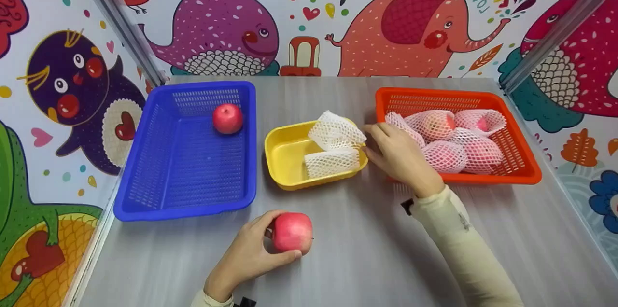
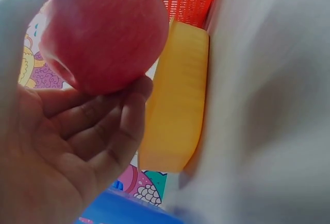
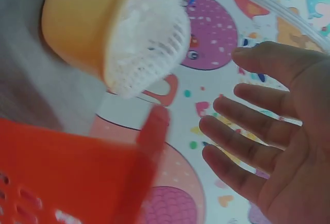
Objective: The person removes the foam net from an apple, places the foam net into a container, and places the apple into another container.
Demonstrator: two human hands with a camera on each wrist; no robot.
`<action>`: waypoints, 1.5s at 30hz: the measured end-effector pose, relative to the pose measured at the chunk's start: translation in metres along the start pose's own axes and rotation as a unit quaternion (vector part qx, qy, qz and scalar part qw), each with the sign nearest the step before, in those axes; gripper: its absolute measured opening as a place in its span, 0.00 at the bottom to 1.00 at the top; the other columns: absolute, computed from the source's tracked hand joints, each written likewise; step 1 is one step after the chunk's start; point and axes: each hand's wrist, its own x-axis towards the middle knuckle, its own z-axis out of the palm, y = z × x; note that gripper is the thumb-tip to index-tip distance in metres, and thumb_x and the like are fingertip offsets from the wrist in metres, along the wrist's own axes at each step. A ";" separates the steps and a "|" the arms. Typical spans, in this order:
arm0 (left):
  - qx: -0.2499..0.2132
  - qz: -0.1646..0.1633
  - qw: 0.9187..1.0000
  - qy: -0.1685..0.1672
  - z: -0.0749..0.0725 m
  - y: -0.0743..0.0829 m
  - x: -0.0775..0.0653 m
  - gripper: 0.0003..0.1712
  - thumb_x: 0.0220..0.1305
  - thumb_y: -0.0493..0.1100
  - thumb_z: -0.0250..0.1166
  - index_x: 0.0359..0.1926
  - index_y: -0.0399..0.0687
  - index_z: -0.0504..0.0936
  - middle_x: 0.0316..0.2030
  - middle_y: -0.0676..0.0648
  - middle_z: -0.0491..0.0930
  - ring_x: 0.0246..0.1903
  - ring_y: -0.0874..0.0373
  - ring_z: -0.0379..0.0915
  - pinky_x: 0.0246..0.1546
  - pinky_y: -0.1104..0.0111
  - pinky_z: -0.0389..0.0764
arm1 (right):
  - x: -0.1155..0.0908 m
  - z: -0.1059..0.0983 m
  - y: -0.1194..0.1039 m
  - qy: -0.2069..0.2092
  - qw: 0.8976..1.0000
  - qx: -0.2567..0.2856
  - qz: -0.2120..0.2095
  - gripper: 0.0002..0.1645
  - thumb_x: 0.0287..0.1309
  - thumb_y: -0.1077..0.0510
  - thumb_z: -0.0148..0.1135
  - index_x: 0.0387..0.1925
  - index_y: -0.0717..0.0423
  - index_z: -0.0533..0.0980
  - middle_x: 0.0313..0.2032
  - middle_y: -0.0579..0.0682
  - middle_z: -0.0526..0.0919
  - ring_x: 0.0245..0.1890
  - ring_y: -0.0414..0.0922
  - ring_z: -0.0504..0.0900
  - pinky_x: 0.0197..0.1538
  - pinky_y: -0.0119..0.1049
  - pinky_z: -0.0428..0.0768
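My left hand grips a bare red apple above the front of the table, thumb on the near side and fingers behind. The left wrist view shows the same apple held over the curled fingers. My right hand hovers between the yellow bin and the orange basket. In the right wrist view that hand has its fingers spread and relaxed, holding nothing. Two white foam nets lie in the yellow bin, one poking over its rim beside my right hand.
At left, a blue basket holds one bare apple. The orange basket at right contains several apples in pinkish foam nets. Patterned panels wall the back and sides of the grey table.
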 end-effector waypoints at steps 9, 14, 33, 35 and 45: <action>0.002 0.006 1.000 -0.001 0.001 0.001 0.003 0.40 0.49 0.67 0.76 0.59 0.56 0.77 0.44 0.61 0.80 0.37 0.65 0.75 0.37 0.62 0.81 | -0.036 -0.017 -0.021 0.055 0.997 -0.010 -0.050 0.21 0.50 0.60 0.77 0.47 0.58 0.79 0.40 0.52 0.83 0.39 0.51 0.81 0.47 0.46 0.81; 0.003 0.001 1.000 -0.007 0.002 0.002 0.004 0.41 0.48 0.68 0.76 0.59 0.55 0.77 0.44 0.60 0.80 0.38 0.65 0.75 0.38 0.61 0.81 | -0.058 -0.020 -0.031 0.048 0.998 -0.021 -0.035 0.19 0.52 0.57 0.76 0.45 0.55 0.80 0.39 0.49 0.83 0.38 0.48 0.80 0.42 0.44 0.80; 0.077 0.050 0.996 0.012 -0.028 0.012 0.017 0.41 0.47 0.65 0.78 0.58 0.51 0.77 0.43 0.59 0.79 0.37 0.66 0.74 0.36 0.67 0.80 | -0.096 -0.014 -0.040 0.062 0.997 0.009 -0.036 0.18 0.51 0.55 0.77 0.42 0.53 0.80 0.39 0.46 0.82 0.41 0.47 0.81 0.45 0.46 0.79; 0.101 0.063 0.993 0.021 -0.044 0.017 0.022 0.41 0.47 0.64 0.78 0.57 0.49 0.78 0.44 0.57 0.80 0.37 0.65 0.75 0.37 0.66 0.81 | -0.098 -0.012 -0.040 0.062 0.997 0.011 -0.034 0.18 0.51 0.55 0.77 0.42 0.53 0.80 0.39 0.45 0.82 0.40 0.46 0.80 0.44 0.45 0.79; 0.201 0.002 0.979 0.033 -0.141 0.029 0.070 0.48 0.48 0.71 0.74 0.61 0.44 0.74 0.50 0.44 0.80 0.47 0.49 0.77 0.47 0.50 0.80 | -0.109 -0.005 -0.036 0.056 0.998 0.022 -0.021 0.19 0.48 0.55 0.79 0.42 0.53 0.81 0.38 0.45 0.82 0.38 0.45 0.81 0.41 0.44 0.80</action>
